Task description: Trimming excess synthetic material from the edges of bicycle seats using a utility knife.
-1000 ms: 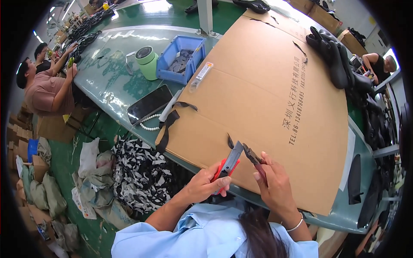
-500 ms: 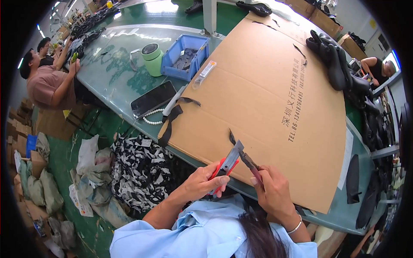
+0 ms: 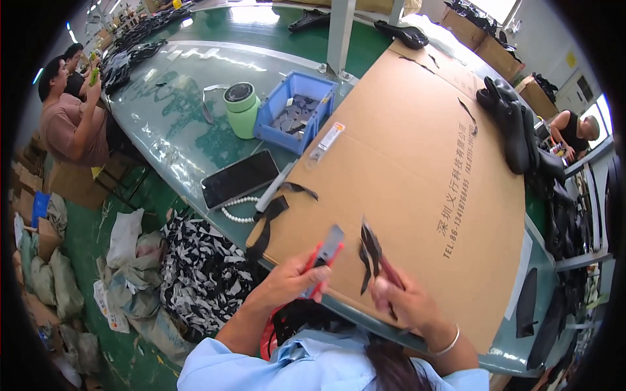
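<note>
Green floor (image 3: 93, 257) spreads at eight o'clock beside a glossy counter (image 3: 173, 140) bearing a broad cardboard sheet (image 3: 385, 166). Over the sheet's six-o'clock edge, the right hand (image 3: 412, 301) grips pliers (image 3: 373, 246), long axis toward eleven, dark-jawed and red-handled; the left hand (image 3: 290, 277) grips a flat-bladed tool (image 3: 331, 244), pointing toward one, red along its sides, its blade grey.

Light-blue collared shirt (image 3: 316, 368), well behind the fingers (image 3: 404, 298); loose matching sleeves (image 3: 212, 365) leave the forearms (image 3: 246, 322) bare. Thin, pale bangle (image 3: 452, 344) on the wrist (image 3: 435, 331) behind the right fingers; long dark hair (image 3: 399, 368) over the shirt front.
</note>
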